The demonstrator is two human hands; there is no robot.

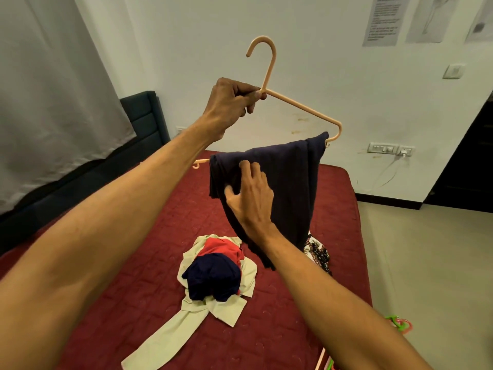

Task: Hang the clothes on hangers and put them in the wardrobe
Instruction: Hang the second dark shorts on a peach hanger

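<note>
My left hand (231,102) grips a peach plastic hanger (301,109) at the base of its hook and holds it up over the bed. A dark navy garment (290,182) is draped over the hanger's lower bar and hangs down. My right hand (249,194) lies on the front of that garment with fingers spread, thumb and fingertips touching the cloth. Below, on the red bedspread, lies a pile of clothes (216,273): a cream piece, a red piece and a navy piece on top. A dark patterned garment (318,252) lies just right of the pile.
The red bed (133,303) fills the lower middle, with a dark headboard (144,116) at the left by a grey curtain. Green and pink hangers (398,324) lie at the bed's right edge. A tiled floor and a dark doorway (464,161) are at the right.
</note>
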